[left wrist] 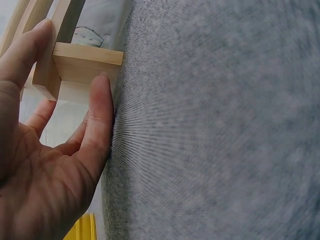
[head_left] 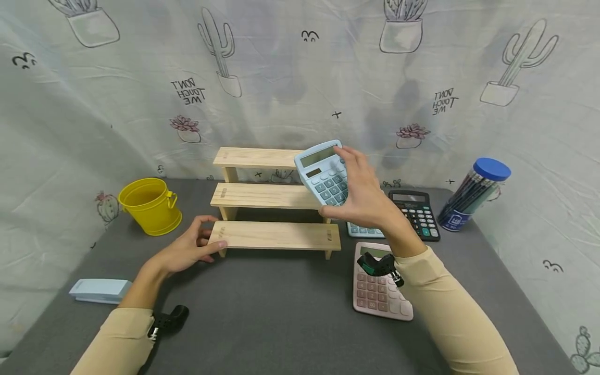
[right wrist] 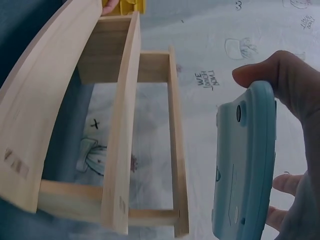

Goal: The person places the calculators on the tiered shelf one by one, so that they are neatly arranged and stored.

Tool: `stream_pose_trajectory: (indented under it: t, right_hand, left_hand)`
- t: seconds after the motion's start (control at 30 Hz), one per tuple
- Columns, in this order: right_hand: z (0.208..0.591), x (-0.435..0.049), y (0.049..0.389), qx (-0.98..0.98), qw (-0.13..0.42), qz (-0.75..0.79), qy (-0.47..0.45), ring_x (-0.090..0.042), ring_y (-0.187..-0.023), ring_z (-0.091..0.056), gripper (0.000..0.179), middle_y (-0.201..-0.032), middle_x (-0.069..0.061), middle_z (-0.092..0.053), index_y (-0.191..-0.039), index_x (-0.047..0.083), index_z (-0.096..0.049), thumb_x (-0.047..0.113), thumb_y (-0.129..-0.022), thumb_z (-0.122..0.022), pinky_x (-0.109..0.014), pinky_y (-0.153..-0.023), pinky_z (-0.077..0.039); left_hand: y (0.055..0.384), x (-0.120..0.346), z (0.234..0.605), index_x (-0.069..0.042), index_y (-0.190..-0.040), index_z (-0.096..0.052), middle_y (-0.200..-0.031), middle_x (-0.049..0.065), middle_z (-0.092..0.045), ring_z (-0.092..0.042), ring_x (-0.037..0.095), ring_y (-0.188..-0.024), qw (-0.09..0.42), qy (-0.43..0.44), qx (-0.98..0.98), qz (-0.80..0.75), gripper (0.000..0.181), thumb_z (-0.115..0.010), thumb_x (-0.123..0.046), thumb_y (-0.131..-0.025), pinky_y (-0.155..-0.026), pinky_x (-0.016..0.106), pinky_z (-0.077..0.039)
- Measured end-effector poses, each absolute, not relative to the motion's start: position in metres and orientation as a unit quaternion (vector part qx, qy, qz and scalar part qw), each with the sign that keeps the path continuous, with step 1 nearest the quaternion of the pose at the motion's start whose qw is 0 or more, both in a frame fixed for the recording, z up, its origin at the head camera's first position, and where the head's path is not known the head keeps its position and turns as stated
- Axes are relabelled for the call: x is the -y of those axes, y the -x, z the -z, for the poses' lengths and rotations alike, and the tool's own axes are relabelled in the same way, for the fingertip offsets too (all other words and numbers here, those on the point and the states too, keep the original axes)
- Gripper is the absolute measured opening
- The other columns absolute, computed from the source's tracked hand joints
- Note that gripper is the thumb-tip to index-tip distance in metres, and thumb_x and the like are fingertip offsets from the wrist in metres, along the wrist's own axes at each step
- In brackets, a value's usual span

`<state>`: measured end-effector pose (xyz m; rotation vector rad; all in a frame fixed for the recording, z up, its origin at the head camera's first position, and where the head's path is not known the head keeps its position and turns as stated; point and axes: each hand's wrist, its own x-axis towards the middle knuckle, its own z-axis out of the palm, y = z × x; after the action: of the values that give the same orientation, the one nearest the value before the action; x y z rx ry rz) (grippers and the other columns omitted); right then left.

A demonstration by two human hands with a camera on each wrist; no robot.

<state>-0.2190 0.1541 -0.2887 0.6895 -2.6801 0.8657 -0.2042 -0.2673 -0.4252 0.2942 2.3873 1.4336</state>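
Right hand (head_left: 358, 190): fingers and thumb clamped on a light blue, round-cornered plastic calculator (head_left: 323, 174), keys and display facing the head camera; item raised off the desk (head_left: 272, 323), near the right end of a pale wooden three-step rack (head_left: 274, 234) but apart from it in the right wrist view. Left hand (head_left: 189, 247): fingers curled round the left end of the rack's lowest step. Beyond the left fingers, to their left: one round yellow bucket (head_left: 157, 216) with a small side handle. Nearer the person than the left fingers, beside the forearm: one pale blue oblong object (head_left: 100, 290). Below the right fingers: a second light blue calculator (head_left: 367, 230), partly hidden by the hand. To their right: one black calculator (head_left: 414, 211); farther right, one clear cylinder of slim dark sticks with a blue lid (head_left: 471, 195). Nearer the person, partly under the right forearm: one pink calculator (head_left: 375, 297). Behind all: white cactus-print cloth (head_left: 290, 67).
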Motion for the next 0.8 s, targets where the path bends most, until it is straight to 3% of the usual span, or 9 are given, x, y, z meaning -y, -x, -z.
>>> stream_pose_trajectory:
  t: [0.4, 0.63, 0.8]
  right_hand:
    - [0.282, -0.114, 0.243, 0.921, 0.102, -0.302, -0.225, -0.040, -0.136, -0.032, 0.114, -0.167, -0.008, -0.016, -0.163, 0.024, -0.022, 0.043, -0.068, -0.084, -0.060, -0.101, -0.031]
    - [0.290, -0.086, 0.259, 0.917, 0.084, -0.317, -0.228, -0.037, -0.128, -0.037, 0.109, -0.166, -0.008, -0.017, -0.161, 0.022, -0.025, 0.046, -0.071, -0.081, -0.054, -0.100, -0.034]
    - [0.288, -0.065, 0.266, 0.923, 0.093, -0.305, -0.215, -0.040, -0.131, -0.036, 0.109, -0.165, -0.008, -0.020, -0.161, 0.024, -0.027, 0.050, -0.070, -0.080, -0.056, -0.102, -0.033]
  left_hand:
    - [0.208, 0.268, 0.422, -0.016, -0.153, -0.016, -0.139, 0.030, -0.049, -0.065, 0.032, -0.109, 0.164, -0.107, -0.844, -0.500, 0.078, -0.069, -0.036, -0.100, -0.082, 0.041, -0.059]
    - [0.203, 0.268, 0.430, -0.016, -0.152, -0.017, -0.141, 0.029, -0.049, -0.065, 0.031, -0.108, 0.163, -0.099, -0.844, -0.502, 0.078, -0.070, -0.036, -0.099, -0.082, 0.041, -0.059]
    - [0.203, 0.268, 0.430, -0.017, -0.152, -0.018, -0.142, 0.029, -0.049, -0.065, 0.030, -0.108, 0.160, -0.094, -0.843, -0.506, 0.079, -0.071, -0.037, -0.098, -0.082, 0.041, -0.060]
